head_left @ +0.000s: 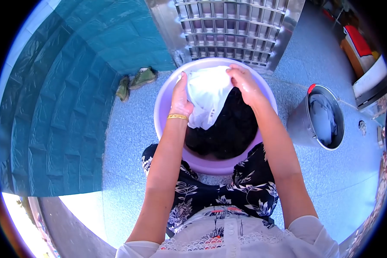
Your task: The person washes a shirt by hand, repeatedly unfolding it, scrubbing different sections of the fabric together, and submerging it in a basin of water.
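Note:
A white cloth [208, 94] is stretched between my two hands above a round lilac basin [206, 165]. My left hand [181, 96], with a gold bracelet at the wrist, holds the cloth's left side. On the right, my right hand [245, 82] pinches its upper right corner. Dark wet fabric [225, 129] lies in the basin below and partly behind the white cloth. Both hands look wet.
A metal bucket [299, 124] with grey-blue cloth [322, 118] stands at the right. Green shoes [142, 78] sit by the teal wall [68, 107] at the left. A metal grille door [232, 30] is behind the basin.

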Tool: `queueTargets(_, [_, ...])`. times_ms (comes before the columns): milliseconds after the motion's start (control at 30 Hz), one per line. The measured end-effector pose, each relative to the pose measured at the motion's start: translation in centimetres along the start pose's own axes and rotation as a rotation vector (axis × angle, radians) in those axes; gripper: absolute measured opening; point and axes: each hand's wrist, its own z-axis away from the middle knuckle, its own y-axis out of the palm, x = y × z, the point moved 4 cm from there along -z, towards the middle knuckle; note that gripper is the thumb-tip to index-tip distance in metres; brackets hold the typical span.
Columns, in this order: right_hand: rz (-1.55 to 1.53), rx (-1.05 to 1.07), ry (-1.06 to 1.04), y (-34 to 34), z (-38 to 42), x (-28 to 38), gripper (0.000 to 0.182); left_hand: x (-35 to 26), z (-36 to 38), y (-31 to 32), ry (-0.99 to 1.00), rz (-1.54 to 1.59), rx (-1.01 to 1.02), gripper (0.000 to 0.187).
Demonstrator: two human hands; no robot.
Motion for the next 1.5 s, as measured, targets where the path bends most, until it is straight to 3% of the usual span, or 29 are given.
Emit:
queueTargets(133, [-0.54, -0.075, -0.073, -1.6, -0.8, 0.9, 0.007, -0.8, 0.3, 0.3, 0.065, -0.156, -0.006, 0.036])
queueTargets(333, [-0.717, -0.106, -0.138, -2.7, 0.3, 3.3, 0.007, -0.4, -0.1, -0.1, 0.086, -0.079, -0.008, 0.04])
queueTargets(433, [-0.743, -0.027, -0.206, -3.4, 0.1, 3.2, 0.008, -0.1, -0.2, -0.6, 0.103, -0.161, -0.115, 0.027])
queueTargets(500, [-0.796, -0.02, -0.225, -3.0, 0.5, 3.7, 0.007, -0.4, 0.1, -0.2, 0.1, -1.462, -0.131, 0.029])
queueTargets(533, [-0.824, 0.021, -0.186, -2.6, 0.7, 3.7, 0.007, -0.2, 0.9, 0.6, 0.305, -1.643, -0.144, 0.036])
queueTargets(600, [-0.849, 0.062, -0.142, -2.1, 1.0, 3.4, 0.007, 0.2, 2.0, 1.9, 0.504, -1.681, -0.159, 0.031])
queueTargets(667, [-0.814, 0.245, -0.145, -1.1, 1.0, 2.9, 0.007, 0.8, 1.7, 2.2, 0.433, -1.526, -0.057, 0.031])
queueTargets(733, [-0.818, 0.244, -0.127, 0.1, 1.7, 3.6, 0.01, 1.4, 1.6, 3.0, 0.366, -1.365, 0.044, 0.034])
queueTargets(800, [-0.764, -0.04, -0.005, 0.3, 2.5, 3.9, 0.012, 0.6, 2.8, 4.4, 0.827, -1.374, -0.021, 0.051])
queueTargets(833, [-0.717, -0.003, 0.024, 0.3, 2.5, 3.9, 0.014, 0.3, 2.7, 4.9, 0.93, -1.372, 0.1, 0.053])
queueTargets(867, [-0.717, -0.001, 0.032, 0.0, 2.3, 3.5, 0.014, 0.2, 2.6, 4.9, 0.925, -1.373, 0.093, 0.053])
queueTargets(933, [-0.5, 0.229, -0.017, -0.2, 1.0, 2.2, 0.015, 2.0, 2.1, 4.6, 0.363, -1.013, 0.424, 0.055])
queueTargets(1000, [-0.399, 0.264, -0.027, -0.6, 0.1, 1.2, 0.016, 2.0, 1.9, 4.2, 0.282, -0.929, 0.351, 0.048])
queueTargets(1067, [0.114, 0.016, -0.032, -0.8, -0.1, 1.1, 0.016, 0.9, 1.2, 2.6, 0.162, -0.542, 0.047, 0.039])
queueTargets(1133, [0.247, -0.105, -0.011, -1.1, -0.1, -0.2, 0.016, -0.2, 1.3, 2.5, 0.227, -0.516, 0.008, 0.03])
queueTargets(1200, [0.423, 0.137, 0.018, -0.2, -0.1, -1.0, 0.013, -1.6, 0.9, 1.5, 0.352, -0.42, -0.158, 0.028])
queueTargets(1333, [0.678, 0.545, 0.052, 3.7, 1.6, -5.5, 0.016, -3.3, 0.9, 1.3, 0.427, -0.385, -0.139, 0.027])
queueTargets(1367, [0.799, 0.643, 0.092, 4.2, 1.3, -8.8, 0.026, -3.7, 1.3, 1.7, 0.435, -0.334, -0.158, 0.028])
queueTargets(1400, [1.008, 0.67, -0.058, 4.8, 1.9, -10.0, 0.031, -4.0, 1.5, 1.9, 0.437, -0.334, -0.153, 0.028])
queueTargets(1500, [1.273, 0.58, -0.075, 4.4, 3.3, -12.3, 0.031, -6.4, 1.9, 0.9, 0.498, -0.424, -0.216, 0.031])
